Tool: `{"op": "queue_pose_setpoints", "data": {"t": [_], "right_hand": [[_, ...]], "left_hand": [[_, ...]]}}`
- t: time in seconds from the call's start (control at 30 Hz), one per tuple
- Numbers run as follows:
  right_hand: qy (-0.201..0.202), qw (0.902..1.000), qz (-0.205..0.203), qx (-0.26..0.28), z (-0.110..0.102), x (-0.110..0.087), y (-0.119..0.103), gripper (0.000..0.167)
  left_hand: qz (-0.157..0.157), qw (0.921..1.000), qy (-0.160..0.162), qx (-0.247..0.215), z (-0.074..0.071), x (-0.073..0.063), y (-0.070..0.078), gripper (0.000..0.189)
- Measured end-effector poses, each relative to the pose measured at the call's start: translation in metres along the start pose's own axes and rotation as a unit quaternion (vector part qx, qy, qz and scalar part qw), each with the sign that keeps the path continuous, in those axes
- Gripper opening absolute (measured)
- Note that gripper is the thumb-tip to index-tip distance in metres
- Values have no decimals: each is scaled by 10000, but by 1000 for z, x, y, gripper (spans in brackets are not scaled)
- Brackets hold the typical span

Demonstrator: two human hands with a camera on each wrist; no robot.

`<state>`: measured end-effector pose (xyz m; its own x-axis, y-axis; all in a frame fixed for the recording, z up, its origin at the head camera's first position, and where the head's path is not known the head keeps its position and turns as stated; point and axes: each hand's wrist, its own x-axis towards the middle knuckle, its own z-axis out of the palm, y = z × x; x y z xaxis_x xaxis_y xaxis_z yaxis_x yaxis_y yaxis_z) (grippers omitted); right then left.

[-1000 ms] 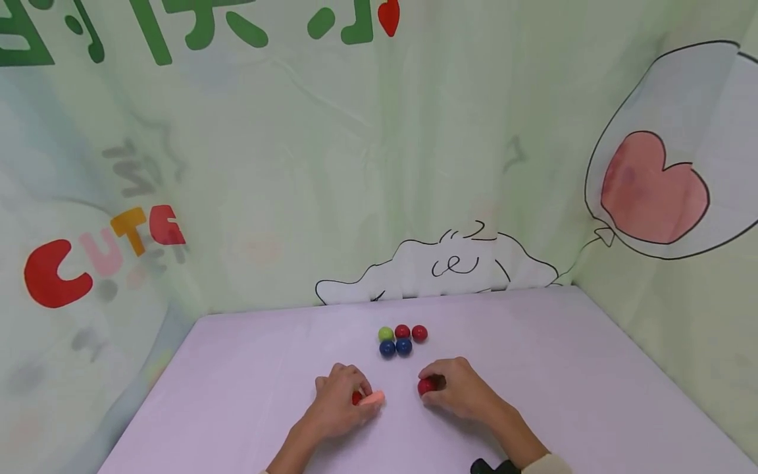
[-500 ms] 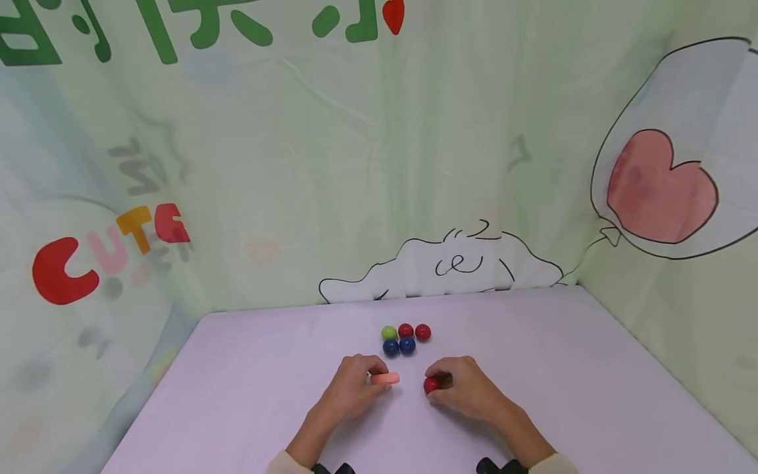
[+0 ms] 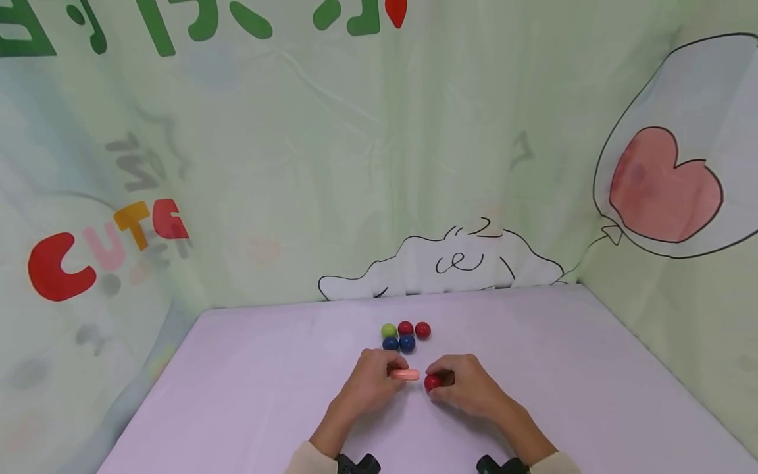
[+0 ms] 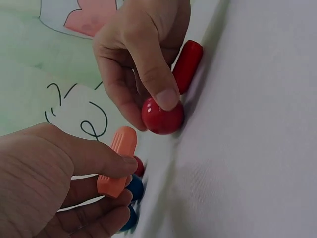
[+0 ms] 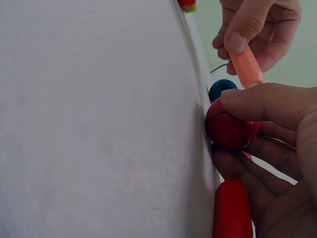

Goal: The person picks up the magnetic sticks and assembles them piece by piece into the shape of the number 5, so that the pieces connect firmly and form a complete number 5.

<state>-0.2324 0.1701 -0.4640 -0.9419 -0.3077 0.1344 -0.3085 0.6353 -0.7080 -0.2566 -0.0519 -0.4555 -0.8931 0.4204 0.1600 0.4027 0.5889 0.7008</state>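
My left hand (image 3: 372,380) pinches a short orange rod (image 3: 406,374) between thumb and fingers, held above the table. Ridges show along the rod (image 4: 118,161) in the left wrist view. Just to the right, my right hand (image 3: 472,387) pinches a glossy red ball (image 3: 432,383) with thumb and fingers, low at the tabletop. The rod's free end points towards this ball, with a small gap between them in the head view. A red rod (image 4: 189,64) lies beside the right hand, hidden behind it in the head view.
Behind the hands sits a cluster of balls: a green one (image 3: 388,330), two red ones (image 3: 423,330) and two blue ones (image 3: 406,343). A small red and green thing (image 5: 188,6) shows at the right wrist view's top. Printed cloth (image 3: 266,164) hangs behind the table (image 3: 249,382).
My left hand has come right and slightly forward with the orange rod, closing on the red ball. The rod has turned to lie nearly level. My right hand has stayed almost in place.
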Motion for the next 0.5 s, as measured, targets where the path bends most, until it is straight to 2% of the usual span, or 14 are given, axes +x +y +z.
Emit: {"op": "queue_pose_setpoints", "data": {"t": [0.2,0.4,0.5], "right_hand": [[-23,9999,-26,114,0,1,-1,28],[-42,9998,-99,191,-1,1,-1,28],[-50,9998,-100,181,0,1,-1,28]], "left_hand": [[-113,9998,34,-142,3,2,8,16],[-186,9996,-202,90,7,-1,8,15],[-172,9995,-214,179,9,-2,6,15]]}}
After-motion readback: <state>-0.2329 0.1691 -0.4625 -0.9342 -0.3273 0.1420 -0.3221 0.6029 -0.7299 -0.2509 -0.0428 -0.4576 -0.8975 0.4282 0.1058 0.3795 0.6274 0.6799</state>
